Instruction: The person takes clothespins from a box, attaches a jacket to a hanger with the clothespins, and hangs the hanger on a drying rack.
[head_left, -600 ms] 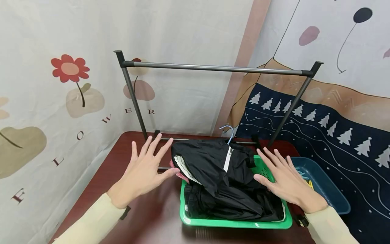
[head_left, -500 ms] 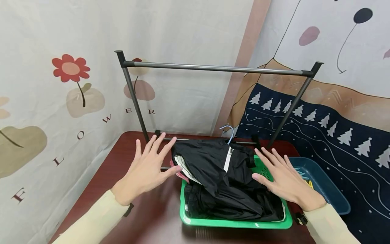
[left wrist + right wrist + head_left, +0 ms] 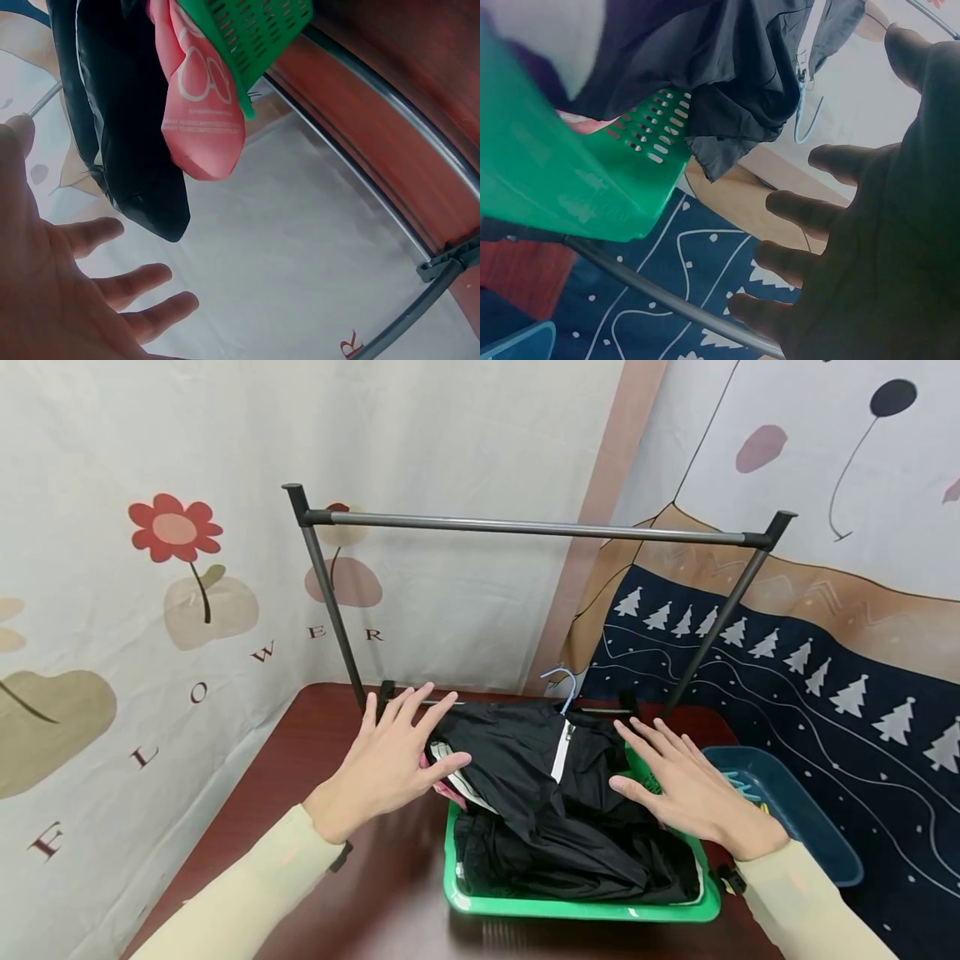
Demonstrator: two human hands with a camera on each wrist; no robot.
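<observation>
A black jacket [image 3: 525,785] with a white zipper lies heaped in a green plastic basket [image 3: 585,910], a light blue hanger [image 3: 567,681] hook poking up from its collar. My left hand [image 3: 386,768], fingers spread, hovers at the jacket's left side and holds nothing. Over the basket's right rim my right hand [image 3: 693,793] is likewise spread with nothing in it. In the left wrist view, pink printed cloth [image 3: 202,112] hangs out beside the black jacket sleeve [image 3: 135,142]. The right wrist view has the fingers apart from the jacket [image 3: 742,67].
Behind the basket stands a grey metal clothes rack [image 3: 525,525] on the dark red table [image 3: 330,893]. A blue tray [image 3: 817,827] with light blue and yellow items sits to the right. Printed cloth [image 3: 465,443] hangs at the back.
Both hands have moved inward toward the jacket, the left one rightward and the right one leftward. The jacket and basket look unmoved.
</observation>
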